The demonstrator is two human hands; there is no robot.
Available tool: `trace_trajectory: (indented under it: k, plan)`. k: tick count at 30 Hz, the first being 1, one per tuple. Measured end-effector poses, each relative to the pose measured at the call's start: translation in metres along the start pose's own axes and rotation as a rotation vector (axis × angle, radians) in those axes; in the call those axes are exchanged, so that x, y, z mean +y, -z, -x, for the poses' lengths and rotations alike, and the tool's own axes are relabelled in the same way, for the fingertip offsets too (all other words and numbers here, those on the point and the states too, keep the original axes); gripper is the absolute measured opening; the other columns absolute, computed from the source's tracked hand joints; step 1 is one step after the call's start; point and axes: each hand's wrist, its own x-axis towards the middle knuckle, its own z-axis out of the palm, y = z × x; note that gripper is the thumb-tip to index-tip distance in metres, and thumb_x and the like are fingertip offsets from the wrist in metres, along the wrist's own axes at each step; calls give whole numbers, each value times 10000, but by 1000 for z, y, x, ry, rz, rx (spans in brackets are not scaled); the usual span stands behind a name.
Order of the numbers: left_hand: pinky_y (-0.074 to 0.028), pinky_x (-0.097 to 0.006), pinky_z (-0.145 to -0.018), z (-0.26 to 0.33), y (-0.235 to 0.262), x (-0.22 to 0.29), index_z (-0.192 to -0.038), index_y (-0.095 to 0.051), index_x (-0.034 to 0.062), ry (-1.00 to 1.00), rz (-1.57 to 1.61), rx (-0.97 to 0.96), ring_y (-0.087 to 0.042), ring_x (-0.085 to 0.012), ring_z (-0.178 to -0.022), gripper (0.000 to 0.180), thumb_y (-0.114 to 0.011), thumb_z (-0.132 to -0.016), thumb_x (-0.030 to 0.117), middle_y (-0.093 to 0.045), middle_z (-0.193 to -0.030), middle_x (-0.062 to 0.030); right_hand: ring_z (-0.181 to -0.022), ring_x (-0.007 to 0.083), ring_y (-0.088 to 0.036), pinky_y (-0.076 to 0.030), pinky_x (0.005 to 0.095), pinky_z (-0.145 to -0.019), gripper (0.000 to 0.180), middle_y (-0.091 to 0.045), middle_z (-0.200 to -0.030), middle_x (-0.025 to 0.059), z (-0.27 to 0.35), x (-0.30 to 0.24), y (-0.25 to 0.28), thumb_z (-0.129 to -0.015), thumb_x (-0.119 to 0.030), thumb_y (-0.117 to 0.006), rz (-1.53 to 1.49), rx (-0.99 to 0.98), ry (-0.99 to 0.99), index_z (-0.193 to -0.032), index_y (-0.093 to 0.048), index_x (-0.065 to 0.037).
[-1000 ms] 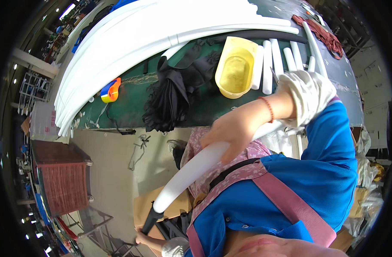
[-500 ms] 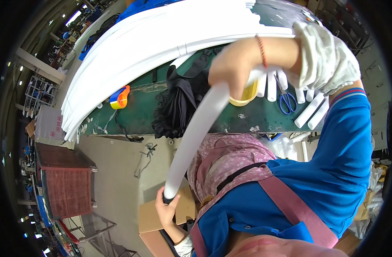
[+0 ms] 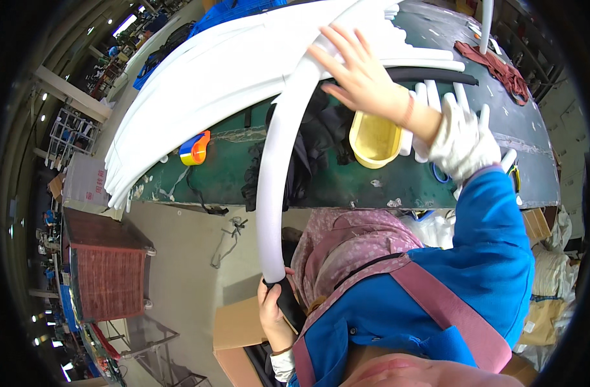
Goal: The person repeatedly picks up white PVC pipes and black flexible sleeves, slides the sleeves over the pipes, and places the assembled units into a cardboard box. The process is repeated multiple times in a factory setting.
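A long white foam tube (image 3: 272, 187) curves from my lap up to the green table (image 3: 230, 168). My left hand (image 3: 274, 313) grips its lower end, where a black core (image 3: 290, 304) sticks out. My right hand (image 3: 359, 74), fingers spread, lies flat on the tube's upper end, where it meets the pile of long white foam tubes (image 3: 198, 90). A white cuff covers that wrist above a blue sleeve. Just below the right hand stands a yellow tub (image 3: 372, 138).
A black cloth (image 3: 314, 148) lies on the table behind the tube. An orange and blue object (image 3: 195, 148) sits to the left, short white tube pieces (image 3: 430, 97) and a red rag (image 3: 501, 68) to the right. A cardboard box (image 3: 233, 335) and brown crate (image 3: 108, 274) stand on the floor.
My right hand has swung the tube's upper end up and left onto the pile and spread its fingers. The left hand still holds the lower end.
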Motion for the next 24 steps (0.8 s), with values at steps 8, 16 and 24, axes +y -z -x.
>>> trace_trajectory:
  k: [8,16,24]
  plan:
    - [-450,-267,-580,-28,-10,-6,-1118,-504,-52,305,1,48,-565,-169,-685,364,-558,-860,200,-597,-970,-174,-833,363,-609,-497,435,-706,486,-606,-878,190,282,62,-4,-748,-224,-681,115,-492,-902,-1120,-484,19]
    - [-454,-262,-615,-47,-29,-12,-1109,-488,-69,223,121,-79,-561,-165,-724,394,-510,-838,216,-583,-1027,-197,-868,413,-601,-485,456,-764,516,-628,-898,255,363,83,-7,-699,-218,-694,-85,-610,-1019,-1098,-492,40]
    - [-486,-259,-717,-51,-27,-5,-1178,-518,-14,300,148,16,-600,-151,-813,345,-523,-871,145,-634,-1041,-123,-589,78,-464,-386,234,-543,265,-523,-672,-5,330,50,2,-811,-202,-719,-605,-411,-1250,-916,-547,-31]
